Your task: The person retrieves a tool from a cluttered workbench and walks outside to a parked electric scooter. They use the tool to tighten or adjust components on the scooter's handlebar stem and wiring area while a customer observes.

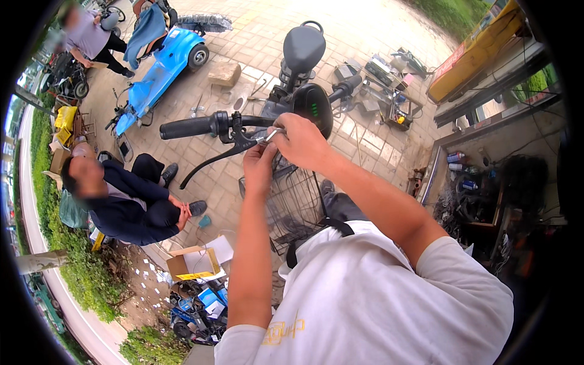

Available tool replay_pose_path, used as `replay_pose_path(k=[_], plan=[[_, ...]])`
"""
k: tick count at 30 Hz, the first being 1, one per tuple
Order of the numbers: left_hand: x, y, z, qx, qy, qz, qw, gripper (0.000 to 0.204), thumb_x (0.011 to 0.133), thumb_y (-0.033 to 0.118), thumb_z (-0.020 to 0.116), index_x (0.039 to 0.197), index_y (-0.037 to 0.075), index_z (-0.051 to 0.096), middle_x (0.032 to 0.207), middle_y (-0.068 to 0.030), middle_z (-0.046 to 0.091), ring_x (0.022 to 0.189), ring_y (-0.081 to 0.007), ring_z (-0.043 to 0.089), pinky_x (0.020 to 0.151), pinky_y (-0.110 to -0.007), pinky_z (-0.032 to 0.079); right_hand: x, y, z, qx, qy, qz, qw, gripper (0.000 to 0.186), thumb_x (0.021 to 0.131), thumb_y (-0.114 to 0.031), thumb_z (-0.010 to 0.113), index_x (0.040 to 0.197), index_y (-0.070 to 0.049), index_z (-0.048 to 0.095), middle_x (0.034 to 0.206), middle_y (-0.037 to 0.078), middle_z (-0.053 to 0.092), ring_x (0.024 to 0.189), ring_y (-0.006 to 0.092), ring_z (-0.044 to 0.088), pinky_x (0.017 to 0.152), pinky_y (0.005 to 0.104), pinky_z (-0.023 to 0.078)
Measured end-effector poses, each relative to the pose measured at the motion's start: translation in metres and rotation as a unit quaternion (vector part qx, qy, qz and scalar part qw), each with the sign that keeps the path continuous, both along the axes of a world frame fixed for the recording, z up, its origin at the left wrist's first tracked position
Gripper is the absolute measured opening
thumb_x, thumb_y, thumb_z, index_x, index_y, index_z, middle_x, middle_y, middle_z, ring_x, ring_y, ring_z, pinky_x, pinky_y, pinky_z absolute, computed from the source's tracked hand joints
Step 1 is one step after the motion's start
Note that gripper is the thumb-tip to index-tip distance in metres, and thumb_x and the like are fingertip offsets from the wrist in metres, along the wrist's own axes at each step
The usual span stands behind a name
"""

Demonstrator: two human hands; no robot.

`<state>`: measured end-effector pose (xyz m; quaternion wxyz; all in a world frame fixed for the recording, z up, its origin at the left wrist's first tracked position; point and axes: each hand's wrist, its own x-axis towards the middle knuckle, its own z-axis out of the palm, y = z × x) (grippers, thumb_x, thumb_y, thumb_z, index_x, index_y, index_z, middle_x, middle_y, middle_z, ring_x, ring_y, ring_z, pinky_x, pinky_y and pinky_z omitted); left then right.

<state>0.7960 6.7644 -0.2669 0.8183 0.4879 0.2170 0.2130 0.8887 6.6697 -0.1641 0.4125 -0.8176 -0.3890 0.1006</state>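
In front of me is the handlebar of an electric bike, with a black left grip [187, 128] and a black brake lever [210, 163] curving below it. My left hand [258, 167] is closed, its thumb and fingers pinched at the inner end of the lever by the pivot. Just above, my right hand [301, 141] grips a small silver metal piece [275, 134] between thumb and fingers, close to the left fingertips. My fingers partly hide the exact contact. A dark display [314, 109] with green marks sits behind the right hand, and a round-cornered mirror [304, 47] rises beyond it.
A wire basket [292, 204] lies below my hands. To the left a person [131, 191] sits; another stands farther off near a blue three-wheeler [161, 73]. Tools and a toolbox [398, 115] lie on the paving at right. An open cardboard box [193, 264] is at lower left.
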Motion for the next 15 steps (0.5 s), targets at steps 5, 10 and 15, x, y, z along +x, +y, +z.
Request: replay_pose_path(k=[5,10,15], plan=[[0.005,-0.005,0.019,0.038,0.016,-0.003,0.999,0.020,0.085,0.007,0.057,0.102,-0.002,0.063,0.094,-0.0040,0.064,0.086,-0.0099,0.058,0.078,-0.024,0.045,0.014,-0.013,0.009,-0.043,0.095,0.110,0.988,0.021,0.082,-0.016,0.065,0.095,0.000,0.063,0.089,0.011,0.059,0.076,0.0229,0.060,0.069,0.0343,0.048],[0.005,0.000,0.024,0.076,0.061,-0.066,0.993,0.019,0.086,0.007,0.056,0.103,-0.002,0.060,0.097,-0.0042,0.064,0.088,-0.0098,0.058,0.079,-0.025,0.045,0.007,-0.033,-0.033,-0.022,-0.102,0.110,0.988,0.015,0.082,-0.011,0.063,0.094,-0.003,0.063,0.097,0.011,0.058,0.083,0.0322,0.062,0.069,0.0383,0.050],[0.006,0.003,0.009,0.111,0.089,-0.054,0.988,0.026,0.083,0.005,0.058,0.107,-0.003,0.061,0.097,-0.0046,0.065,0.087,-0.0107,0.060,0.079,-0.024,0.046,0.014,-0.018,-0.006,0.088,-0.086,0.014,0.992,0.012,0.087,-0.006,0.056,0.096,0.000,0.053,0.086,0.015,0.063,0.075,0.0311,0.063,0.064,0.0367,0.050]])
